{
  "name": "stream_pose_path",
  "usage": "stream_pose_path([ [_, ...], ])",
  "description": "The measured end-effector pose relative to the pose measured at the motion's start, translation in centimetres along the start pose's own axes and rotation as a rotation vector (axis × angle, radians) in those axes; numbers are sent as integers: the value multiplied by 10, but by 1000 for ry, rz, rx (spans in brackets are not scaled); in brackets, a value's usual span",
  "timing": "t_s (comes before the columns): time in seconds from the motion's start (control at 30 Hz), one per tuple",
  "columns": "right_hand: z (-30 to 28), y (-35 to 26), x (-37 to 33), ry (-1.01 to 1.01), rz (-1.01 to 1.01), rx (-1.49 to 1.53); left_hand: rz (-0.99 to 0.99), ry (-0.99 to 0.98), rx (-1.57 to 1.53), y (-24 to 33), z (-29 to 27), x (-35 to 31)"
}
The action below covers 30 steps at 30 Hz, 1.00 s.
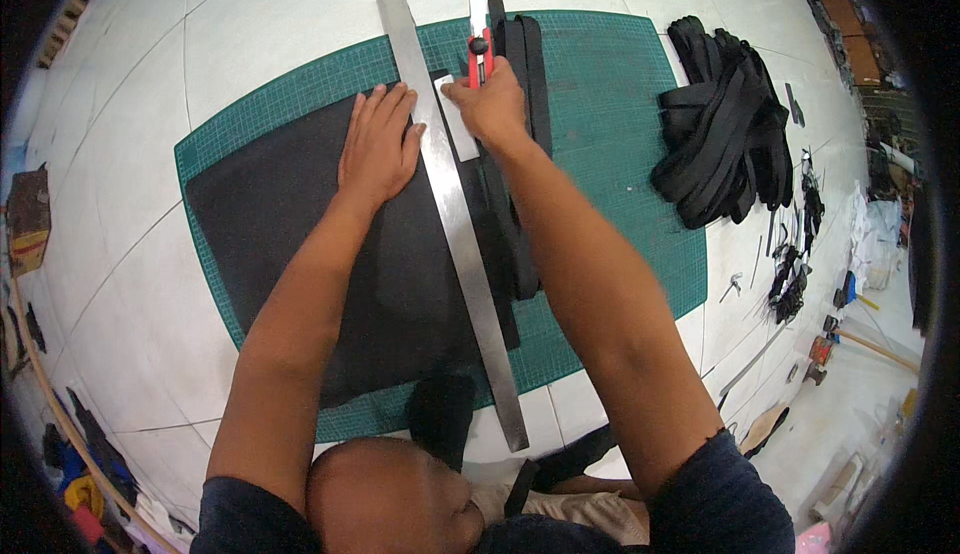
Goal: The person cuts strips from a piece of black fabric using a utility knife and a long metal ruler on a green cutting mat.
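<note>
My left hand (380, 149) lies flat with fingers stretched out on a large piece of black fabric (290, 224), its thumb against a long metal ruler (450, 194). The ruler runs lengthwise over the fabric's right part and past both ends of the mat. In my right hand (492, 109) is a red utility knife (479, 46), its wide blade pointing away from me. The fingertips of that hand also reach a short white strip (461, 134), which lies just right of the ruler. Folded black straps (538, 84) extend beside and under my right hand.
A green gridded cutting mat (620, 164) lies under the fabric on white floor tiles (130, 304). To the right sits a heap of black webbing (725, 119), with black scraps (790, 284) near it. A wooden box (28, 219) stands at far left.
</note>
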State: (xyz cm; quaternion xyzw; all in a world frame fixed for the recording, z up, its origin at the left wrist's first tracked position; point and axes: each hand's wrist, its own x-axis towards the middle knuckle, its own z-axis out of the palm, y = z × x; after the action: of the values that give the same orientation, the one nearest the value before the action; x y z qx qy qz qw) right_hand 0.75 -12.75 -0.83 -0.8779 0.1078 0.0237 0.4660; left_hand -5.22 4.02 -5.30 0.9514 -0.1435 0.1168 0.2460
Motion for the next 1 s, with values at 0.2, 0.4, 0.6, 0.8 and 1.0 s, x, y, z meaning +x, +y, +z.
stream_pose_path([
  [0.2,12,5,5,-29,82,28,-6,-44,30,-3,-5,0],
  [0.4,12,9,1,-12,106,5,-12,-64,11,-2,-1,3],
  [0.6,20,6,-2,19,55,8,-21,-37,26,-7,-2,1],
  [0.8,10,9,4,22,32,-14,15,-41,32,0,1,1],
  [1.0,-52,15,-46,-22,103,312,67,-36,41,-10,10,5],
])
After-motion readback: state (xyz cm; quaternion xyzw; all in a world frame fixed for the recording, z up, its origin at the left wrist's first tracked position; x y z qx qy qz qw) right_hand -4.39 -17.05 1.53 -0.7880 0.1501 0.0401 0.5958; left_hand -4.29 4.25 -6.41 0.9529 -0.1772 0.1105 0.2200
